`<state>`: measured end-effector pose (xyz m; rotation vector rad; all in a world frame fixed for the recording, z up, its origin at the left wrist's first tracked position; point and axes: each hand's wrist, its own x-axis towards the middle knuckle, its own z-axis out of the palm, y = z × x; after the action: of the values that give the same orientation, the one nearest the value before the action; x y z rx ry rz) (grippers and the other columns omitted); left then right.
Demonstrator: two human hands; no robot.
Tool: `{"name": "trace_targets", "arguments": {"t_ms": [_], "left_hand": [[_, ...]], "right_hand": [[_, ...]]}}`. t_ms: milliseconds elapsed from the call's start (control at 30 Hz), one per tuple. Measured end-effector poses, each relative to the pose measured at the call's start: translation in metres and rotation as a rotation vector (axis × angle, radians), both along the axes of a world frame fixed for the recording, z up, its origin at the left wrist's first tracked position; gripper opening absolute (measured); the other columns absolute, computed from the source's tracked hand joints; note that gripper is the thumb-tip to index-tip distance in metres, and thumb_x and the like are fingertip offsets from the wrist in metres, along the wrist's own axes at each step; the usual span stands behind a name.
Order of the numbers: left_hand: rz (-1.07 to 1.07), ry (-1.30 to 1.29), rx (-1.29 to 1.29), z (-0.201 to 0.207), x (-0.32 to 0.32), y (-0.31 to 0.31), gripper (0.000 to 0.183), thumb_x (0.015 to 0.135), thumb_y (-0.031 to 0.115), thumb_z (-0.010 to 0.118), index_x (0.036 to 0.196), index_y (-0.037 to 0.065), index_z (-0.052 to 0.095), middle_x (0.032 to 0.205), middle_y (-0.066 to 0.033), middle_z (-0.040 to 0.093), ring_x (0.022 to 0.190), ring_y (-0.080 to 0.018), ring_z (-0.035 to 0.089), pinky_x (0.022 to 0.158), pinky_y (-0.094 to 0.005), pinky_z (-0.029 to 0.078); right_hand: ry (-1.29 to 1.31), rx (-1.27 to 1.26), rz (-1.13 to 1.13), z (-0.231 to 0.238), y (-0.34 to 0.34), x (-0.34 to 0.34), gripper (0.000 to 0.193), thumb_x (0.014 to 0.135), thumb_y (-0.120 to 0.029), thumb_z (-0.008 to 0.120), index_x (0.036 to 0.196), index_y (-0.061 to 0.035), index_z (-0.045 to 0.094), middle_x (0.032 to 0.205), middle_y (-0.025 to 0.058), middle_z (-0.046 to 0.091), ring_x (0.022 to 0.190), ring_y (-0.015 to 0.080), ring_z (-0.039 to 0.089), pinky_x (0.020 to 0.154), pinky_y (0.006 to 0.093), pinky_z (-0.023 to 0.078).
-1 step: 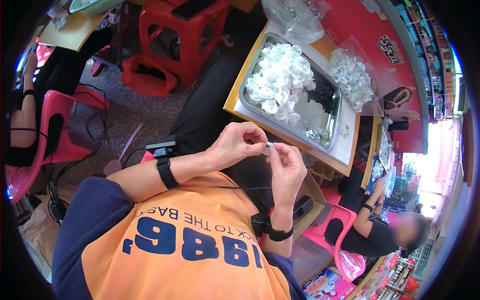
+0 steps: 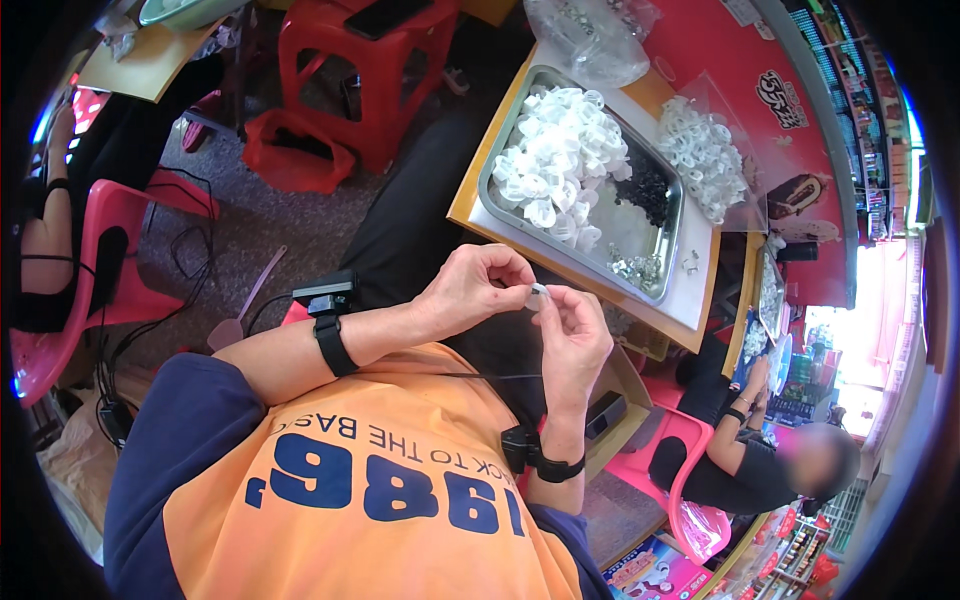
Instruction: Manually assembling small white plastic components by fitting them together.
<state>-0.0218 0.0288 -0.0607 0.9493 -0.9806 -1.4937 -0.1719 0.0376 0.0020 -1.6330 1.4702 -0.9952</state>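
My left hand [image 2: 478,291] and my right hand [image 2: 573,338] meet above my lap, fingertips almost touching. Between them they pinch a small white plastic piece [image 2: 537,291] with a dark spot on it; its exact kind is too small to tell. Beyond my hands, a metal tray [image 2: 630,275] rests on the table. Heaped in it are translucent white plastic pieces [image 2: 560,155], a pile of small black parts [image 2: 645,190] and some small shiny parts [image 2: 637,268] at the near right corner.
A clear bag of similar white pieces [image 2: 700,155] lies right of the tray, another clear bag [image 2: 590,40] behind it. A red stool [image 2: 365,75] holding a phone stands at the far left. One person [image 2: 745,455] sits at right, another [image 2: 50,220] at left. Cables hang beside the left chair.
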Motion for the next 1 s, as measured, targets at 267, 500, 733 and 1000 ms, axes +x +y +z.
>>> {"name": "trace_targets", "arguments": {"t_ms": [267, 500, 733, 1000], "left_hand": [[0.007, -0.074, -0.005, -0.001, -0.002, 0.0, 0.008, 0.085, 0.001, 0.068, 0.09, -0.002, 0.063, 0.082, -0.0018, 0.066, 0.076, -0.005, 0.063, 0.067, -0.0202, 0.052], [0.051, -0.081, -0.098, 0.006, 0.0, 0.001, 0.008, 0.085, 0.0, 0.069, 0.092, -0.003, 0.065, 0.091, -0.0032, 0.065, 0.082, -0.0065, 0.063, 0.072, -0.0216, 0.054], [0.245, -0.327, -0.483, 0.011, 0.0, 0.006, 0.016, 0.077, -0.003, 0.075, 0.092, 0.0, 0.069, 0.088, -0.0078, 0.065, 0.078, -0.0144, 0.067, 0.067, -0.0242, 0.055], [0.361, -0.422, -0.776, 0.01, -0.004, 0.011, 0.025, 0.071, -0.005, 0.078, 0.093, 0.003, 0.069, 0.09, -0.0099, 0.067, 0.079, -0.0221, 0.068, 0.067, -0.0286, 0.057]], "right_hand": [[0.081, -0.097, 0.02, -0.007, 0.002, 0.0, 0.011, 0.086, 0.005, 0.067, 0.096, 0.0027, 0.065, 0.089, 0.0056, 0.063, 0.069, 0.0113, 0.066, 0.061, 0.0233, 0.053], [0.043, -0.061, 0.0, -0.001, -0.002, 0.002, 0.014, 0.084, 0.005, 0.069, 0.097, 0.0026, 0.064, 0.09, 0.0065, 0.062, 0.07, 0.0118, 0.068, 0.061, 0.0234, 0.054], [0.16, -0.232, 0.006, 0.004, 0.0, 0.004, 0.02, 0.079, 0.007, 0.07, 0.095, 0.0019, 0.061, 0.093, 0.008, 0.061, 0.069, 0.0141, 0.068, 0.06, 0.0241, 0.055], [0.286, -0.573, 0.032, -0.008, 0.0, 0.002, 0.03, 0.067, 0.01, 0.07, 0.09, -0.0024, 0.054, 0.089, 0.0113, 0.058, 0.07, 0.0219, 0.061, 0.058, 0.03, 0.053]]}}
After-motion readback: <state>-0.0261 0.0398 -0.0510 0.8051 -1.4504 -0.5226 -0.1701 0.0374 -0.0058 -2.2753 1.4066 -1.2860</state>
